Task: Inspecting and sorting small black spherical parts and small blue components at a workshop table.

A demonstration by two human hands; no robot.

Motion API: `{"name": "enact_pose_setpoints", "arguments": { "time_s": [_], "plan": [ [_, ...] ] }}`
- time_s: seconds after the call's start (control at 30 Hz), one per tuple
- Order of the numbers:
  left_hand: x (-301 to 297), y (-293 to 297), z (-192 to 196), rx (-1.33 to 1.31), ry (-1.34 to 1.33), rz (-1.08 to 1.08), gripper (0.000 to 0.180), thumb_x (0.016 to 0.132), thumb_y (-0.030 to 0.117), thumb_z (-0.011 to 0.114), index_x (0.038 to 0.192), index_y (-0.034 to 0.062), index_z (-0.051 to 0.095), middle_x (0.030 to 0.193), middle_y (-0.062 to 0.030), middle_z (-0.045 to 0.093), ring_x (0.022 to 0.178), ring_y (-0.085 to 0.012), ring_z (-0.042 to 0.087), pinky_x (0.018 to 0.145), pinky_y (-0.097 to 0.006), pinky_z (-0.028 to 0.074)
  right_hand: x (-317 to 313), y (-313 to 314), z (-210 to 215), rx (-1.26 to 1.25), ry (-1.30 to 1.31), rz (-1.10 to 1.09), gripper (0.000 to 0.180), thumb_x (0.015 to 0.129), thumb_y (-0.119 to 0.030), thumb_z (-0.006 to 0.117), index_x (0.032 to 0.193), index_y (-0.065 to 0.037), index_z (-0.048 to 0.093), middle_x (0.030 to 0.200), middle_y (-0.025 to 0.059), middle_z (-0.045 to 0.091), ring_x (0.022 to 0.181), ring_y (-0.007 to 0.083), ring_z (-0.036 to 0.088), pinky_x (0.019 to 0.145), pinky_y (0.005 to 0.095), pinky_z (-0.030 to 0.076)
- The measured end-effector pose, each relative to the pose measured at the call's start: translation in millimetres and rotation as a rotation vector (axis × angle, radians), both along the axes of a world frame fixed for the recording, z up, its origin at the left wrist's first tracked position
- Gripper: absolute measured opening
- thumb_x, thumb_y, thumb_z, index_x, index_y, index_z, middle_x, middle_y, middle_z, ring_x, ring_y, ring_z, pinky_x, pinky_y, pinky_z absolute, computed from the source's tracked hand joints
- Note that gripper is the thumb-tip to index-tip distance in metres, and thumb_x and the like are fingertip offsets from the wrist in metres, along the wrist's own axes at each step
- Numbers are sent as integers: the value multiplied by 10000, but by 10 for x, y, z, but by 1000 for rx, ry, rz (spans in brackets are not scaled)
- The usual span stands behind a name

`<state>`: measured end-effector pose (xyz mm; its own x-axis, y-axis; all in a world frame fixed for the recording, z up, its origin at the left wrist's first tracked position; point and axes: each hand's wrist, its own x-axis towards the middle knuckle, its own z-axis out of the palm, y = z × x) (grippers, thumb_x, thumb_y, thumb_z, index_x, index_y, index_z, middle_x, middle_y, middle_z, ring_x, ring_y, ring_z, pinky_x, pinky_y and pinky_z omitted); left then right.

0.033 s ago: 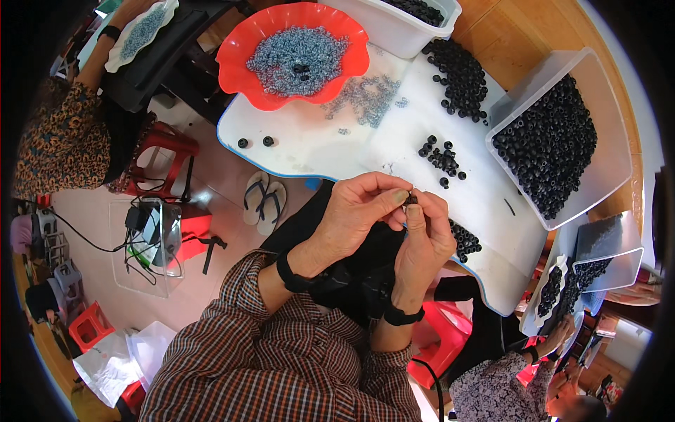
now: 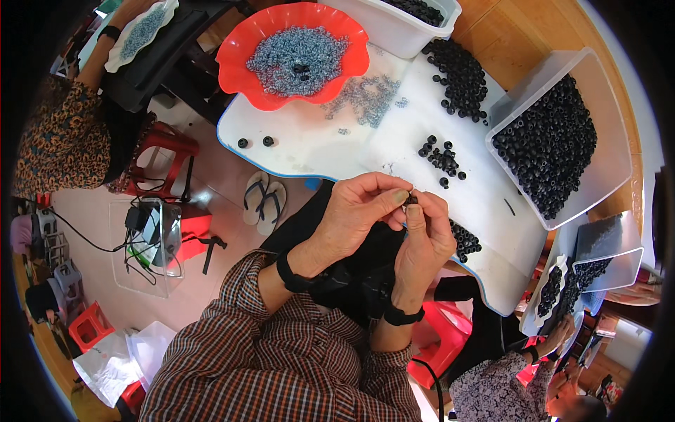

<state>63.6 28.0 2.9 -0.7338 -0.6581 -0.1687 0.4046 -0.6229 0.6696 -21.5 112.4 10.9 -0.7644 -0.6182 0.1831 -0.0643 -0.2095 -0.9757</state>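
Note:
Near the table's front edge, my left hand [image 2: 355, 214] and my right hand [image 2: 426, 239] meet with fingertips pinched together. Between them is a small, dark, round part [image 2: 410, 200], mostly hidden by thumbs and fingers. Both hands are closed on it. Just beyond the fingers lies a loose cluster of black round parts [image 2: 444, 160]. More black parts [image 2: 465, 241] lie beside my right hand at the table edge. Two single black parts, one of them a knob-like piece [image 2: 268, 141], sit at the table's left side.
A red wavy-rimmed bowl [image 2: 228, 65] holds small bluish clear pieces, some spilled beside it. At right, a white bin [image 2: 612, 169] of black parts lies tilted; another white bin [image 2: 394, 32] stands at the back. Co-workers sit left and lower right. Slippers [image 2: 271, 211] lie on the floor.

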Motion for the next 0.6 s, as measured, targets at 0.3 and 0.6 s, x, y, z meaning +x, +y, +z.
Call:
{"name": "enact_pose_setpoints", "arguments": {
  "time_s": [0.3,0.6],
  "plan": [
    [12,-3,31,-85,-55,-26,235,994,90,539,1156,-48,636,884,-67,661,728,-113,624,685,-249,553,9,1,-44,-28,-60,-37,148,894,20,644,1041,19,660,1025,55,588,899,111,573,818,240,471],
    [25,-20,23,-112,-53,-34,224,995,78,535,1156,-37,639,903,-67,664,731,-101,620,687,-240,551,10,3,-9,4,-3,-35,126,885,13,657,1011,13,662,1014,53,581,887,112,571,800,241,475]
  ]
}}
